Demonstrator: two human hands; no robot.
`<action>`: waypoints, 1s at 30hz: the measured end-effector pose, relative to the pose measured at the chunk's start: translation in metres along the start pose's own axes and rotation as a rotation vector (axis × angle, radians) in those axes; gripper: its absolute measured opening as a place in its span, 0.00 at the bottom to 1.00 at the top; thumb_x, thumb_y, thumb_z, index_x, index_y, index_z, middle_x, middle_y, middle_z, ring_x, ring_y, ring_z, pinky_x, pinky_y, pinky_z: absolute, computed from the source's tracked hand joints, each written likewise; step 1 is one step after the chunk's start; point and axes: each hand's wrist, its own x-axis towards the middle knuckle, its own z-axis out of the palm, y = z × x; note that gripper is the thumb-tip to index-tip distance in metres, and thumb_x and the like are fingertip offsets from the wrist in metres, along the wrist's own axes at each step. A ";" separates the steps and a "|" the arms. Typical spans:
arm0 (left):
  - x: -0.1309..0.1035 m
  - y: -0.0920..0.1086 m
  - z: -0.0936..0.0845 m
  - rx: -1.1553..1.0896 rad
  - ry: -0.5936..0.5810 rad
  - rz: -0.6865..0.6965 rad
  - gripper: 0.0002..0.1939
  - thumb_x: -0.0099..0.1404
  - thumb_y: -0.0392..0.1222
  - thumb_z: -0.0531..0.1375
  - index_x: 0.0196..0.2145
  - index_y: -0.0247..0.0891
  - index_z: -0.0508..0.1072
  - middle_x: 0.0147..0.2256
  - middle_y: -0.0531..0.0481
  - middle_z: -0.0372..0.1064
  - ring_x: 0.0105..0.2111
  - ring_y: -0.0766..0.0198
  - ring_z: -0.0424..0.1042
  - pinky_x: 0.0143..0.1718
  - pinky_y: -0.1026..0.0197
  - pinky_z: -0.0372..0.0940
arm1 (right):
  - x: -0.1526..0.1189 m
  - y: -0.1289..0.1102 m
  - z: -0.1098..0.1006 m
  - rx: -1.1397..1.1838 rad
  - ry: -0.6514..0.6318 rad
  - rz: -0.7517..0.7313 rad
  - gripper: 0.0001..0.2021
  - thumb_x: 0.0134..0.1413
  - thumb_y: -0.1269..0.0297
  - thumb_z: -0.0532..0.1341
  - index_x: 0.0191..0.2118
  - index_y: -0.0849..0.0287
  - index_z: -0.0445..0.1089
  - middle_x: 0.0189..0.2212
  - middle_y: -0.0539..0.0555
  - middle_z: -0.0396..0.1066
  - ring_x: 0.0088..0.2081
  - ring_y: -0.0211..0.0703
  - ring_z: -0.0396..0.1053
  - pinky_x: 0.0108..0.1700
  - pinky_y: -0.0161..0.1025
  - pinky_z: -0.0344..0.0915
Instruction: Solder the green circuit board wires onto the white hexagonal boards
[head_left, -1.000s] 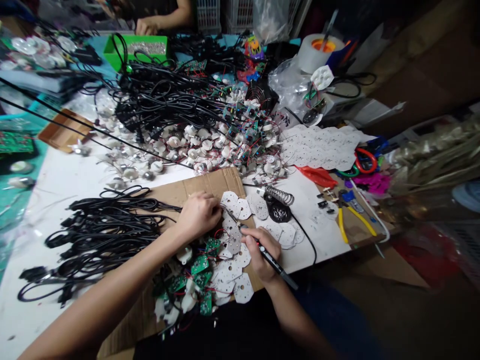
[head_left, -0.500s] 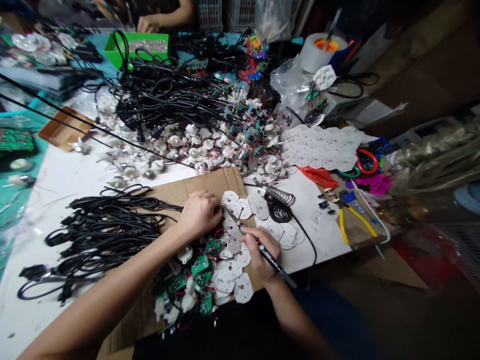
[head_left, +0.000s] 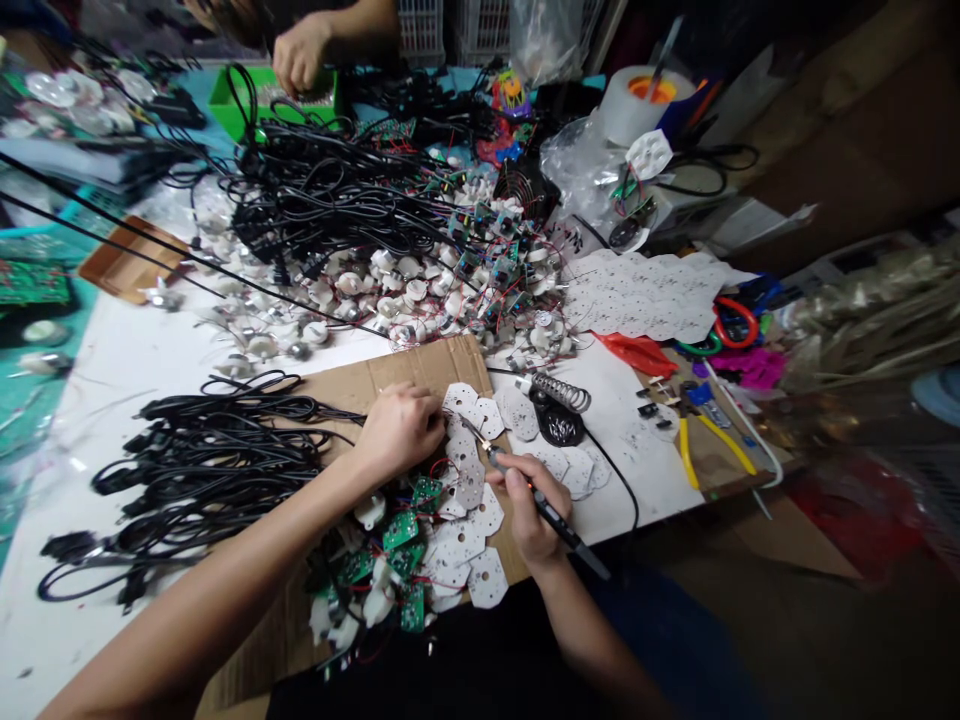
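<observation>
**Soldering iron over white boards on a crowded table**

Fingers of the right hand (head_left: 529, 505) are closed around a black soldering iron (head_left: 551, 515), held like a pen, its tip slanting up and left onto the white round boards (head_left: 466, 470) lying on a cardboard sheet (head_left: 420, 368). The left hand (head_left: 401, 428) is curled shut, knuckles up, pressing down at the upper edge of the same boards just beside the iron's tip; what its fingers pinch is hidden. Green circuit boards (head_left: 401, 528) with red wires lie heaped just below both hands. A coiled iron stand (head_left: 559, 398) sits near the right hand, and yellow-handled pliers (head_left: 701, 450) lie further right. A bundle of black cables (head_left: 202, 460) lies left of the forearm. Beyond the cardboard, a pile of small white parts and tangled cords (head_left: 360, 210) covers the table (head_left: 112, 360). At the far edge, another person's hand (head_left: 300, 55) reaches over a green tray (head_left: 225, 95).
</observation>
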 end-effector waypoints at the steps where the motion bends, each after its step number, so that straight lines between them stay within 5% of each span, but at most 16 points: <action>1: 0.000 -0.001 0.000 -0.004 0.003 0.004 0.08 0.64 0.35 0.60 0.28 0.37 0.77 0.30 0.44 0.76 0.33 0.56 0.72 0.39 0.54 0.64 | 0.000 0.001 0.000 0.004 0.005 0.005 0.11 0.69 0.64 0.58 0.47 0.55 0.78 0.30 0.52 0.80 0.32 0.44 0.80 0.34 0.40 0.78; 16: -0.008 -0.005 -0.005 0.105 0.020 0.233 0.14 0.70 0.34 0.57 0.28 0.37 0.77 0.29 0.46 0.72 0.31 0.59 0.67 0.33 0.58 0.61 | 0.001 -0.001 -0.001 -0.002 -0.017 0.050 0.11 0.69 0.62 0.58 0.46 0.54 0.79 0.27 0.51 0.80 0.28 0.44 0.79 0.29 0.38 0.76; 30: -0.009 -0.007 -0.004 0.091 0.046 0.278 0.16 0.69 0.32 0.56 0.24 0.37 0.74 0.26 0.47 0.67 0.29 0.60 0.62 0.32 0.57 0.58 | 0.001 -0.002 -0.001 -0.018 -0.032 0.058 0.11 0.69 0.62 0.58 0.45 0.55 0.79 0.27 0.51 0.81 0.27 0.43 0.79 0.29 0.38 0.77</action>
